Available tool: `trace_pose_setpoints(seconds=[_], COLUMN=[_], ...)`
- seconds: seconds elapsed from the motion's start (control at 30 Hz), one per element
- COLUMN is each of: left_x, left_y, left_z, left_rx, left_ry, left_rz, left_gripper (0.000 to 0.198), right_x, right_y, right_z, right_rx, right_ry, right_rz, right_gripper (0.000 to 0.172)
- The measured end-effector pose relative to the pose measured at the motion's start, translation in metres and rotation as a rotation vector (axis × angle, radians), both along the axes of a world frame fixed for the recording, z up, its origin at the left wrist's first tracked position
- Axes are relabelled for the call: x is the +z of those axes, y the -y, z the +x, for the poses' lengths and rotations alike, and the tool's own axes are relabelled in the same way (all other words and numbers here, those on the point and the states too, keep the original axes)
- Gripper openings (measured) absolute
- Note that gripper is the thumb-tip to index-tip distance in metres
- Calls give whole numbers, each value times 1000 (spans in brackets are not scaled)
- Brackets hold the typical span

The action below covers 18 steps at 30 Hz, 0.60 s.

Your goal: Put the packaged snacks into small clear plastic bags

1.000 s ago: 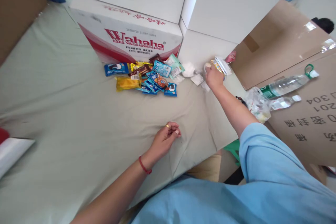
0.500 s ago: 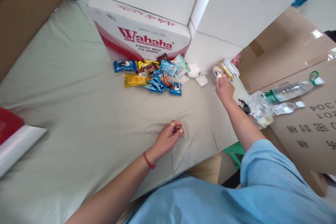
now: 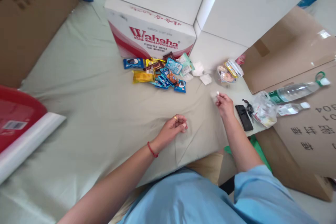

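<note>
My right hand (image 3: 224, 103) is raised over the table's right side, thumb and fingers pinched on a small whitish, see-through packet (image 3: 214, 96), blurred by motion. Just beyond it stands a clear round tub (image 3: 226, 76) with pale pink-brown pieces inside and wrapped packs at its back. Near the front edge, my left hand (image 3: 174, 127) lies with loosely curled fingers and nothing visible in them. Farther off is a pile of snack packets: a yellow packet (image 3: 143, 76), several blue packets (image 3: 180, 86) and a light green packet (image 3: 186, 63). Crumpled white tissues (image 3: 205, 79) lie beside the pile.
A Wahaha water carton (image 3: 154, 36) closes off the back, with white boxes (image 3: 223, 3) above and beside it. Right of my arm lie a black phone (image 3: 244, 117), a plastic bag (image 3: 264, 110) and two bottles (image 3: 296, 90). A red object (image 3: 18, 112) stands at far left.
My right hand has drawn back toward me from the tub, now with the small packet in its fingers. My left hand stays near the same spot. The view has shifted, showing the phone.
</note>
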<state>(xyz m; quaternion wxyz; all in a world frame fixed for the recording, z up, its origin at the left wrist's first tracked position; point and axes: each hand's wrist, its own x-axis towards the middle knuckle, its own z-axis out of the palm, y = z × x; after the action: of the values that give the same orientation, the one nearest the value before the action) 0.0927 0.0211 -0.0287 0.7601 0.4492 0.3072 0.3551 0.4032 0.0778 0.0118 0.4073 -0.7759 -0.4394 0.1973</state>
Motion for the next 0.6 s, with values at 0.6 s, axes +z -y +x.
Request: trace_pose_setpoints(seconds=[0.6], left_x=[5], left_y=[-6], left_z=[-5], left_rx=[71], left_ry=[-18], left_rz=[-97], left_gripper=[45], right_x=[3], right_y=[111], right_z=[-137], right_rx=[442], right_ry=[-124], right_rz=[178], right_gripper=[30])
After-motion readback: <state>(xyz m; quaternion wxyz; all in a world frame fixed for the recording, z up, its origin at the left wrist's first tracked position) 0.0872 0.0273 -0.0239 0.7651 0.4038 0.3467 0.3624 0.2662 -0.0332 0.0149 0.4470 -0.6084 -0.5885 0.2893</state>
